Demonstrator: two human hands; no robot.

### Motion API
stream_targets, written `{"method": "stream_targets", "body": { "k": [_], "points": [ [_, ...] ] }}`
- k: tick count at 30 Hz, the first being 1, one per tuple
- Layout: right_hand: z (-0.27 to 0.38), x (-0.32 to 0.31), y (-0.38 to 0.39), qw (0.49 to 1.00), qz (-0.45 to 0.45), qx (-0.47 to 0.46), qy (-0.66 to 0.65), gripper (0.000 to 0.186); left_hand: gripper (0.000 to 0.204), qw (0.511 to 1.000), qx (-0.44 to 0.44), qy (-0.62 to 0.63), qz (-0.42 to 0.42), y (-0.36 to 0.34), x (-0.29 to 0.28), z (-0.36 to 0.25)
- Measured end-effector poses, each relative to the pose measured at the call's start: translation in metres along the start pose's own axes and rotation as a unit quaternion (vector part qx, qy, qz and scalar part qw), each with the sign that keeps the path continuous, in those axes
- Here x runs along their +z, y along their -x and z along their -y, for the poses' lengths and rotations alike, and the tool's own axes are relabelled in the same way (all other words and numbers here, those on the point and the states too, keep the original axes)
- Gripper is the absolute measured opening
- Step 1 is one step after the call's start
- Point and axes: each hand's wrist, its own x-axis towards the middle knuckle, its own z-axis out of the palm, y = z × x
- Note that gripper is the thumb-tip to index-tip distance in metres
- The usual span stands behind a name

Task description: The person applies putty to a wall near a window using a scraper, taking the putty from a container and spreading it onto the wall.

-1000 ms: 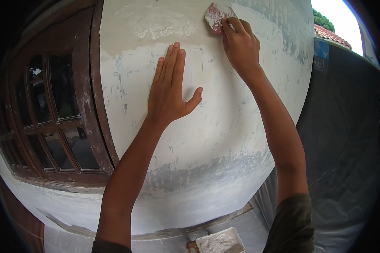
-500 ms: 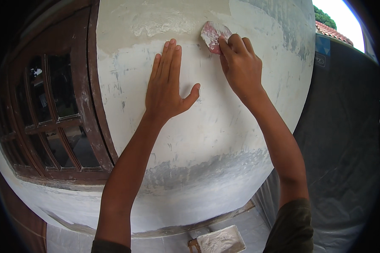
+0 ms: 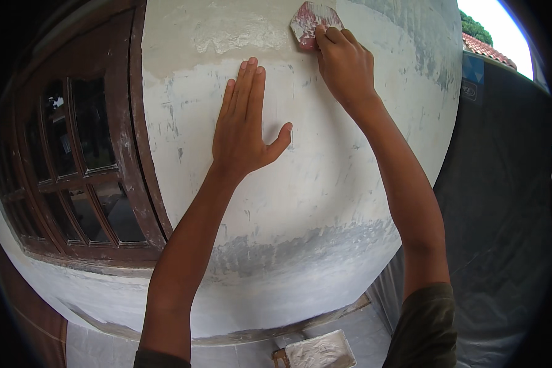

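My left hand [image 3: 242, 126] lies flat on the pale wall [image 3: 282, 190], fingers together and pointing up, thumb spread out to the right. Higher up and to the right, my right hand [image 3: 347, 67] grips a reddish scraper [image 3: 305, 26] smeared with white filler, its blade up against the wall. Much of the scraper's lower part is hidden behind my fingers. Between and above the hands runs a damp-looking beige patch of filler [image 3: 239, 40], rougher and thicker in its middle. Below it the wall is white with grey streaks.
A brown wooden window [image 3: 83, 178] with dark panes borders the wall on the left. Down on the ground sheet, a tray of white filler [image 3: 320, 351] sits by the wall's foot. Dark plastic sheeting [image 3: 490, 202] hangs along the right side.
My right hand has moved the scraper upward along the wall, and the blade has turned more upright. My left hand stays flat in the same place.
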Motion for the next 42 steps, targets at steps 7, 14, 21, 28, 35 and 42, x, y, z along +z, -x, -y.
{"method": "stream_targets", "body": {
  "k": [7,14,21,28,35,42],
  "points": [
    [0.01,-0.013,0.016,0.999,0.046,0.012,-0.016,0.024,0.094,1.0,0.008,-0.006,-0.006,0.001,0.001,0.002],
    [0.018,-0.03,0.035,0.998,0.062,0.008,-0.027,0.029,0.094,1.0,0.009,-0.005,-0.005,-0.001,0.001,0.0],
    [0.012,-0.059,0.027,0.994,0.041,0.04,-0.092,0.028,0.094,1.0,0.003,-0.008,0.002,0.002,-0.002,0.001],
    [-0.014,-0.021,0.006,0.998,0.02,0.037,-0.04,0.025,0.092,1.0,0.006,-0.025,-0.002,-0.001,0.001,-0.001],
    [0.012,-0.024,0.04,0.998,0.063,0.004,-0.02,0.028,0.092,1.0,0.007,-0.011,-0.002,-0.001,0.0,-0.001],
    [0.016,-0.057,0.037,0.987,0.054,0.08,-0.125,0.03,0.093,1.0,0.004,-0.017,-0.002,0.001,-0.001,0.001]
  ]
}}
